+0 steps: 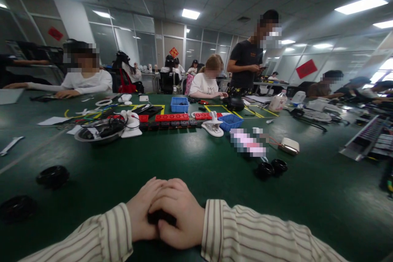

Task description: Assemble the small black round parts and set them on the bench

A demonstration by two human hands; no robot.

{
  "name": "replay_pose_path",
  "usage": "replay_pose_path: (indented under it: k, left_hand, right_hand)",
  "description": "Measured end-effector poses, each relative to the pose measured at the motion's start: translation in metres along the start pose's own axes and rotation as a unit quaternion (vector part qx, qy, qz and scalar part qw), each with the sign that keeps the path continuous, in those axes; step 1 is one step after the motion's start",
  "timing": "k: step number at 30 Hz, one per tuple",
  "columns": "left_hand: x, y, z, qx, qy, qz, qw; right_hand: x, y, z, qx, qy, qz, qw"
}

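Note:
My left hand (141,211) and my right hand (181,215) are together just above the near edge of the green table (196,163). A dark, black thing (162,216) shows in the gap between them, mostly covered, so its kind cannot be made out. The right hand's fingers curl over its top and across the left hand, with the thumb below. Both hands are closed around it. To the left lie two round, black, ring-like pieces (53,177), and two similar small black pieces (265,169) rest to the right.
A metal bowl (82,136) of black parts stands at left. Behind are a row of red and black blocks (172,117), a white clip stand (213,126) and blue bins (231,123). A blurred-out phone-like item and a white power bank (289,146) lie right. Several people sit or stand beyond.

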State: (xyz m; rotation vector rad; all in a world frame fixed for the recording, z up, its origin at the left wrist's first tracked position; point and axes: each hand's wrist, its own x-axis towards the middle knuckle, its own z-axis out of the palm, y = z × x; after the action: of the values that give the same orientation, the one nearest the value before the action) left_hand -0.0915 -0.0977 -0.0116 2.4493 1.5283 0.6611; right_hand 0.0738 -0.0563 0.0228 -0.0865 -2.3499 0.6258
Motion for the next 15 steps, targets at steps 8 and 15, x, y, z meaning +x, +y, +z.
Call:
replay_pose_path:
  k: [8, 15]
  left_hand:
    - [0.002, 0.002, -0.003, 0.019, 0.014, -0.023, 0.999]
    - [0.006, 0.009, -0.009, 0.022, 0.014, -0.039, 0.999]
  right_hand:
    - [0.001, -0.001, -0.003, -0.045, 0.056, 0.121, 0.99]
    - [0.002, 0.001, 0.0, -0.107, 0.026, 0.178, 0.978]
